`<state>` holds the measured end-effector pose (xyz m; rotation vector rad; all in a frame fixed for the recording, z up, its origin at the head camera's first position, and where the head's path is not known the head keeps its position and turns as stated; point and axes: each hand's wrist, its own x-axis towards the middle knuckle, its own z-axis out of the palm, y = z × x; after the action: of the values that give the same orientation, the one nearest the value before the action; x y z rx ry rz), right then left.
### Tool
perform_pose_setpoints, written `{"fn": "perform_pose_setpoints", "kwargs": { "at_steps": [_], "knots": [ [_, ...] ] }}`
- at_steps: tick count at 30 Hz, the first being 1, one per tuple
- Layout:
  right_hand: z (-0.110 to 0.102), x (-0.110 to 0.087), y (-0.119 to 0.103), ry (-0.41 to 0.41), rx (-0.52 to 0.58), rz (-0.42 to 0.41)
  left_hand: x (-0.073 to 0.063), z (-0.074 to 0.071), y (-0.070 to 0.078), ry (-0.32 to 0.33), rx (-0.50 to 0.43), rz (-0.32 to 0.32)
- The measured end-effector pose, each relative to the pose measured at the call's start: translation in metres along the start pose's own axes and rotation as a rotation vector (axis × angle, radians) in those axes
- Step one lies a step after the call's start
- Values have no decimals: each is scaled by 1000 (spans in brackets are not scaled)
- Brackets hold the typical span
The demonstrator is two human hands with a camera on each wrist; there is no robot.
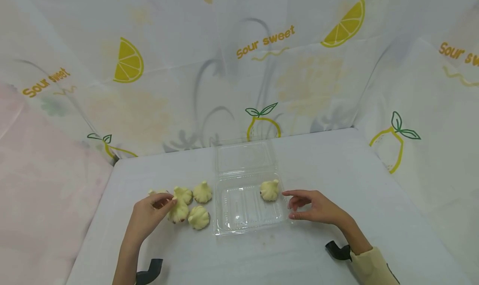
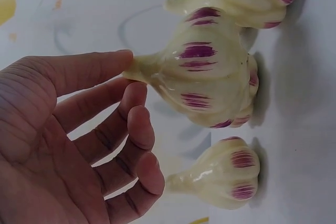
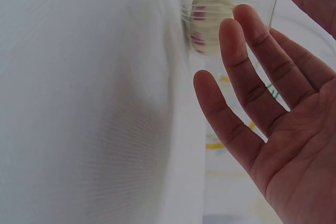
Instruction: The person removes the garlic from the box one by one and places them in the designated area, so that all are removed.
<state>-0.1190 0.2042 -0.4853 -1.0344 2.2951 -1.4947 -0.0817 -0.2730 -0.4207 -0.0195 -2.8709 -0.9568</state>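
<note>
My left hand (image 1: 146, 215) pinches the thin stem of a cream garlic bulb (image 2: 202, 72) between thumb and fingertips. Purple streaks mark that bulb, and its base is right at the tabletop. Around it, on the left, stand several more garlic bulbs (image 1: 199, 217), one partly hidden behind the hand. A clear plastic clamshell box (image 1: 229, 206) lies with its lid (image 1: 245, 157) folded back. One garlic bulb (image 1: 269, 190) sits in the right part of its tray. My right hand (image 1: 317, 206) is held with loosely bent fingers, fingertips right at the box's right edge, holding nothing.
The white tabletop (image 1: 337, 164) runs back to a printed cloth backdrop (image 1: 209, 93) with lemons and lettering. Cloth also hangs along the left and right sides. Black curved pieces (image 1: 150, 271) are at both wrists.
</note>
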Motion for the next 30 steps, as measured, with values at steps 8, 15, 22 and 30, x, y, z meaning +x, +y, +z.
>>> {"fn": "perform_pose_setpoints", "kwargs": {
  "at_steps": [8, 15, 22, 30],
  "knots": [
    [0, 0, -1, -2, -5, 4, -1, 2, -1, -22, -2, -18],
    [0, 0, -1, -6, -6, 9, -2, 3, -5, -50, -14, -54],
    [0, 1, -1, -4, -13, 7, -2, 6, -8, -82, -26, -80],
    [0, 0, -3, -3, -7, 21, -3, 8, -8, -94, -41, -79]
  ]
}}
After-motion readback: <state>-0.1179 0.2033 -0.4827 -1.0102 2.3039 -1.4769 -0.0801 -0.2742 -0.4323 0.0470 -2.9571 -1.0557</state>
